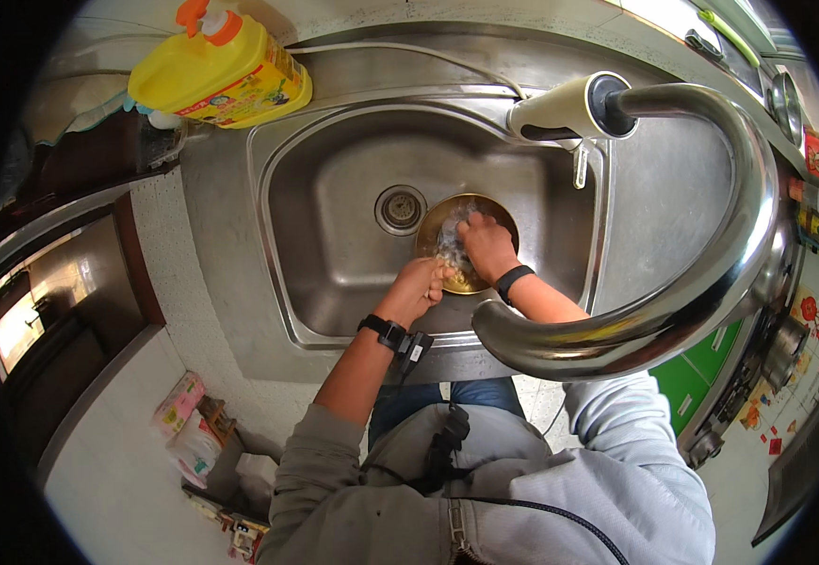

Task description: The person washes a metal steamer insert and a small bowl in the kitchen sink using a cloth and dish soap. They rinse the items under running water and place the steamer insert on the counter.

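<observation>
A gold-coloured metal bowl (502, 210) sits in the stainless steel sink (338, 183), to the right of the drain strainer (402, 209). My left hand (420, 288) pinches the bowl's near left rim, its fingers curled. Inside the bowl, my right hand (487, 244) reaches down with bent fingers among clear, glinting splashes that look like water (454, 236). Whether those fingers hold anything is hidden by the glare and the hand itself. The curved chrome faucet spout (663, 346) arches over my right forearm, its end near the right wrist.
A yellow pump bottle (240, 78) stands at the sink's back left corner. The faucet body (565, 109) with its lever rises at the back right. A pale hose (409, 48) runs along the back ledge. Metal pots (784, 353) are at the far right.
</observation>
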The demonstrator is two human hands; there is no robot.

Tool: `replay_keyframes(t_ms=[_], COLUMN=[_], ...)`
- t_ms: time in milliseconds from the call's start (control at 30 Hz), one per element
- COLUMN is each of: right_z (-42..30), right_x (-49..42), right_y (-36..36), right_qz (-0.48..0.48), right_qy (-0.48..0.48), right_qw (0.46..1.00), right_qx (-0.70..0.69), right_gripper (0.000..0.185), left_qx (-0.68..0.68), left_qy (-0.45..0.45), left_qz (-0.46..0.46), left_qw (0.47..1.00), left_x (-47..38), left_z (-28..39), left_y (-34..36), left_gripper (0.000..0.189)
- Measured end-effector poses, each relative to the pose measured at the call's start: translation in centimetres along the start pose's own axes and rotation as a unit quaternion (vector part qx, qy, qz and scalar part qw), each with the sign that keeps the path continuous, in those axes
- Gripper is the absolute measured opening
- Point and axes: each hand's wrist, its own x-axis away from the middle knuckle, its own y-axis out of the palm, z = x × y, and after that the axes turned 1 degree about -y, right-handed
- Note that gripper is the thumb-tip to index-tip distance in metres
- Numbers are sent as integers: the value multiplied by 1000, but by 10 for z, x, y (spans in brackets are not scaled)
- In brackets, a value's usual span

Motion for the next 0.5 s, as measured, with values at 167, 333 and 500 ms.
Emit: replay_keyframes(t_ms=[167, 333, 500], right_z=[10, -35, -69], right_x=[9, 63, 71], right_y=[-27, -80, -76], right_qz=[39, 8, 18], right_qy=[86, 126, 97], right_qw=[961, 806, 837], right_qx=[-259, -579, -538], right_gripper=[35, 35, 36], left_qx=[30, 179, 266], left_qy=[19, -35, 14], left_qz=[33, -25, -79], left_qw=[999, 983, 961], left_x=[-8, -24, -32], left_z=[-6, -9, -15], left_y=[5, -8, 6], left_gripper=[18, 19, 23])
